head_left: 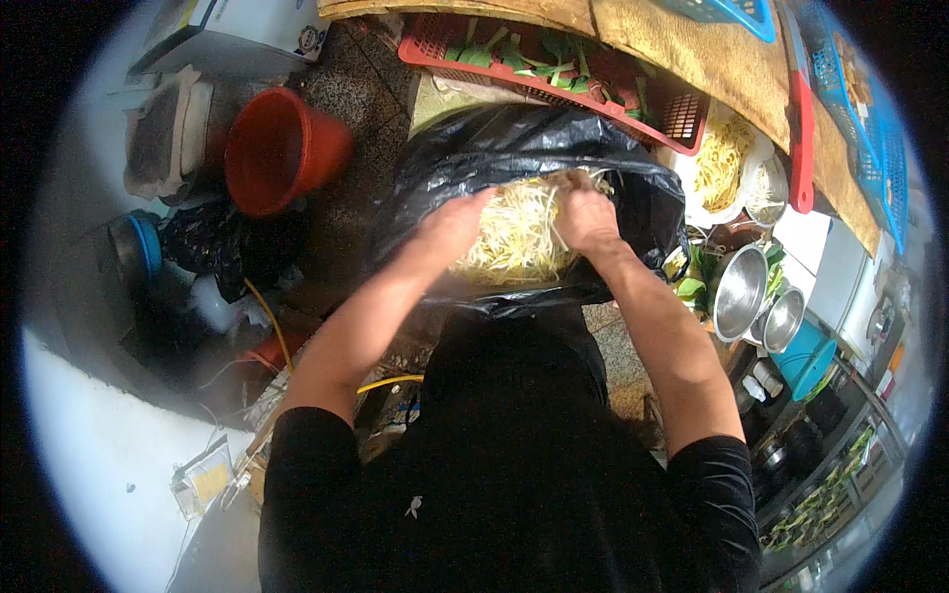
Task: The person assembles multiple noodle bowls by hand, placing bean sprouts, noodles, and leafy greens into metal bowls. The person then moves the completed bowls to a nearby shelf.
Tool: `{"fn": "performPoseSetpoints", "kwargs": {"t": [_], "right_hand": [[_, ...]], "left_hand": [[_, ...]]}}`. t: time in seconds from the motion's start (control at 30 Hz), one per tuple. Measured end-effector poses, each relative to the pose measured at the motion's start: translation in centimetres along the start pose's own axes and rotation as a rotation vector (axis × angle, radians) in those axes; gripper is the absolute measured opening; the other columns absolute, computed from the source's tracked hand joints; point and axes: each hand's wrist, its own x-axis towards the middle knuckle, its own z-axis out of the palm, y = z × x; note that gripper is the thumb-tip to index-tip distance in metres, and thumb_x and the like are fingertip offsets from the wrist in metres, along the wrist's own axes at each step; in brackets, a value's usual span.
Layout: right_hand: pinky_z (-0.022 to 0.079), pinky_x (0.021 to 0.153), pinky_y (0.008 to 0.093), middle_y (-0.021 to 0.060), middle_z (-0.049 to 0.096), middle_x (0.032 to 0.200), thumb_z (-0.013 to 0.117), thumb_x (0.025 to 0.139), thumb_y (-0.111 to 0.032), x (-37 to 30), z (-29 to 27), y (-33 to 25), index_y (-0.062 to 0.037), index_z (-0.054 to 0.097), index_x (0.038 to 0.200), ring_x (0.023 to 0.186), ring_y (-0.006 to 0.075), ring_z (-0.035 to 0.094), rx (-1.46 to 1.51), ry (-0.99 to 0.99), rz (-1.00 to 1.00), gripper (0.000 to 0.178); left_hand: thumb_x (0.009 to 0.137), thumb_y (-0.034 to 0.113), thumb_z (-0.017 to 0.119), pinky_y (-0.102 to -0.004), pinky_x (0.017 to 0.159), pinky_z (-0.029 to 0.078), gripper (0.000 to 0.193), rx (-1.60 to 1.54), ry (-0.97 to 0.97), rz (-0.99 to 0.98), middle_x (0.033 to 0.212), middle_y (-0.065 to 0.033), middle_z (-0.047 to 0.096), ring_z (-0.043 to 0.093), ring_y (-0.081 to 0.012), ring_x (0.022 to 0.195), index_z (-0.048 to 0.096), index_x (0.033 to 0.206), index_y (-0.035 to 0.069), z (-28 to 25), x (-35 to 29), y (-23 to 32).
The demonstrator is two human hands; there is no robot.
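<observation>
Pale bean sprouts (520, 233) fill a wide-mouthed black plastic bag (494, 138) in front of my body. My left hand (457, 225) is at the left edge of the heap; its fingers are blurred and partly sunk out of sight, so their grip is unclear. On the other side my right hand (589, 213) curls its fingers into the sprouts, with strands lying against it. The bag's folds stand up around both hands, and its far side leans near a red plastic crate (554, 91) with green leaves in it.
To the left stands a red bucket (287, 148). Noodles fill a white-lined container (727, 168) on the right, near steel bowls (739, 292). A wooden worktop (682, 44) borders the far side, with a red-handled tool (802, 138). A yellow hose (269, 318) runs low at left.
</observation>
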Motion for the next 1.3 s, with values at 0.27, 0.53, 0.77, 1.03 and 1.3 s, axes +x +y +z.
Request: {"fn": "performPoseSetpoints", "kwargs": {"t": [0.27,0.53,0.77,1.03,1.3], "right_hand": [[0.032,0.129,0.0505,0.0195,0.041,0.164,0.082,0.085,-0.048,1.8,-4.5,-5.0,-0.0126,0.045,0.159,0.154,0.0417,0.036,-0.134,-0.094,-0.171,0.089],[0.053,0.107,0.0484,0.024,0.068,0.128,0.069,0.09,-0.027,0.3,-1.7,-1.7,-0.0105,0.069,0.129,0.129,0.0408,0.061,0.13,0.154,-0.061,0.042],[0.053,0.108,0.0447,0.0165,0.062,0.147,0.071,0.089,-0.007,-6.3,-4.4,0.0,-0.0135,0.071,0.133,0.131,0.0371,0.062,0.18,0.424,-0.367,0.044],[0.043,0.112,0.0541,0.03,0.049,0.152,0.091,0.077,-0.023,-12.1,-2.8,5.8,-0.0048,0.048,0.153,0.133,0.0479,0.052,0.036,0.985,0.02,0.089],[0.051,0.09,0.0303,0.0034,0.078,0.098,0.077,0.091,-0.001,-12.7,-3.8,2.0,-0.0074,0.077,0.102,0.088,0.0137,0.068,1.672,0.338,-0.021,0.012]], "left_hand": [[0.089,0.033,0.078,-0.0457,0.116,0.045,0.07,-0.083,-0.05,-0.021,0.144,-0.0204,0.064,0.061,-0.0356,0.133,0.054,0.15,0.008,-1.7,4.3,-0.3],[0.104,0.017,0.054,-0.0392,0.118,0.041,0.052,-0.582,-0.32,-0.13,0.146,-0.023,0.063,0.059,-0.0293,0.134,0.051,0.153,0.0,0.5,2.0,-1.6],[0.086,0.022,0.08,-0.0516,0.116,0.047,0.062,-0.137,0.136,0.136,0.162,-0.0164,0.043,0.045,-0.0481,0.143,0.062,0.144,0.012,-4.6,-8.0,2.6],[0.079,0.019,0.088,-0.0536,0.117,0.036,0.078,0.123,0.799,-0.065,0.156,-0.0247,0.045,0.045,-0.0428,0.144,0.057,0.149,0.009,-5.9,-13.6,-0.2],[0.101,0.01,0.07,-0.0259,0.08,0.055,0.032,-1.374,0.527,-0.392,0.108,-0.0094,0.077,0.07,-0.0111,0.088,0.068,0.13,-0.003,-9.6,-9.2,-1.2]]}}
